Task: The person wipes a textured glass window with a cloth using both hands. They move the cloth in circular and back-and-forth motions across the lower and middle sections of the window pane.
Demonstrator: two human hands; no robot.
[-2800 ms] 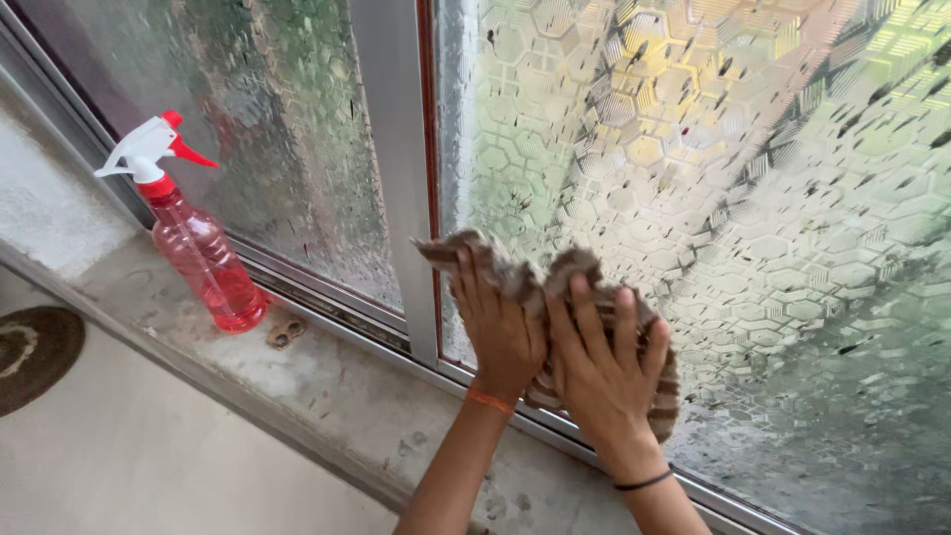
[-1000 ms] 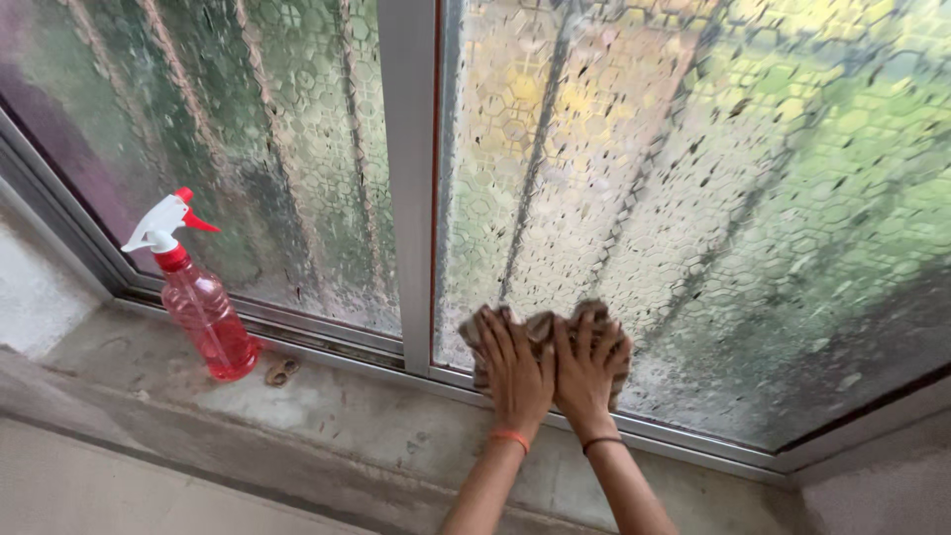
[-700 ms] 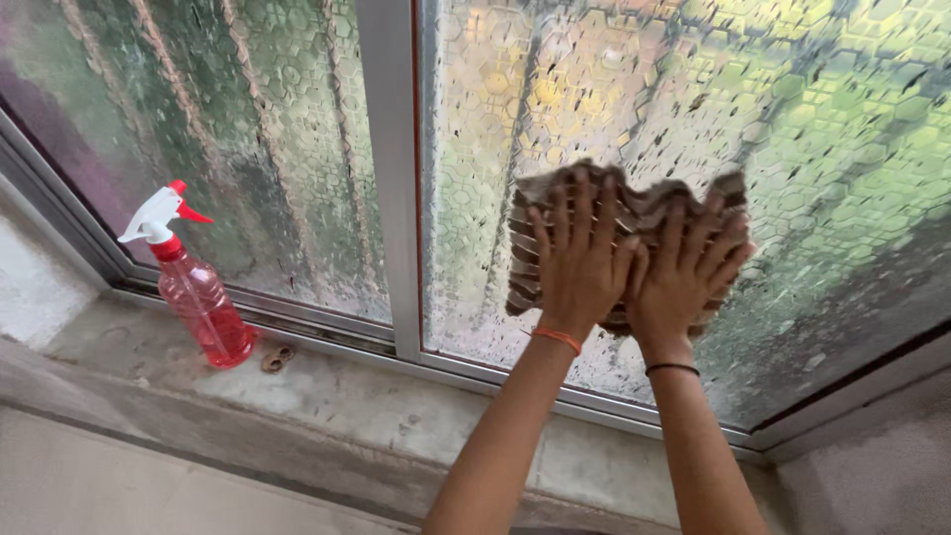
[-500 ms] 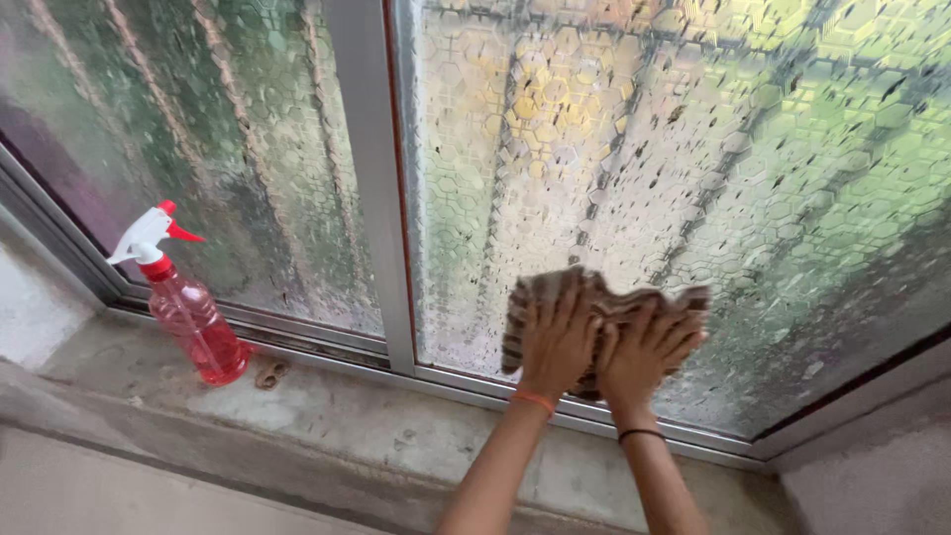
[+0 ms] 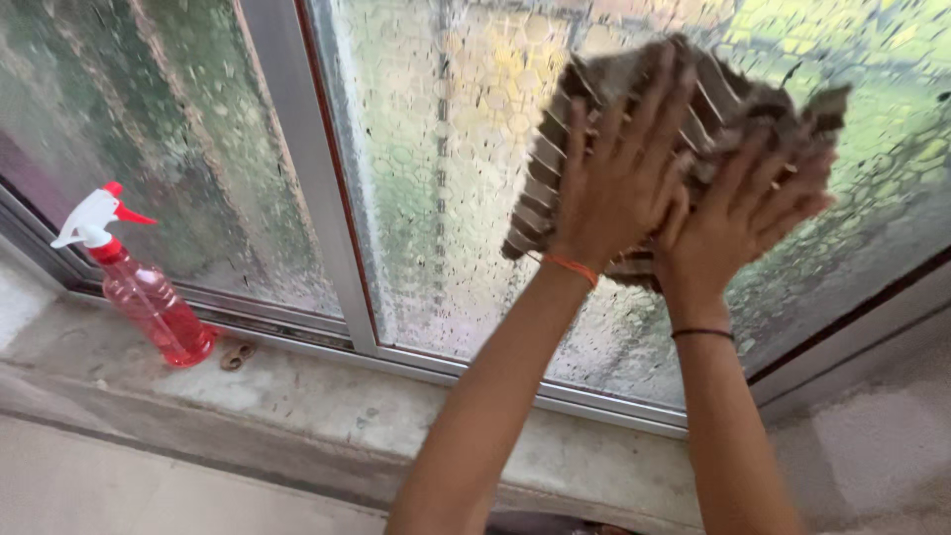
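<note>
We press our left hand [image 5: 616, 188] and right hand [image 5: 738, 213] side by side, fingers [image 5: 649, 109] spread wide and flat on the striped brown cloth [image 5: 555, 168], pinning it against the patterned window glass [image 5: 436, 198] at two o'clock; the pink spray bottle [image 5: 149, 302] stands on the sill [image 5: 327, 391] at nine o'clock, well apart.

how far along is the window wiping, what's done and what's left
In hand: left hand and right hand press a brown striped cloth flat on the right glass pane. Done: hard to tell; that pane looks wet and streaky. Left: the left pane looks dull, with the red spray bottle standing untouched on the sill.
</note>
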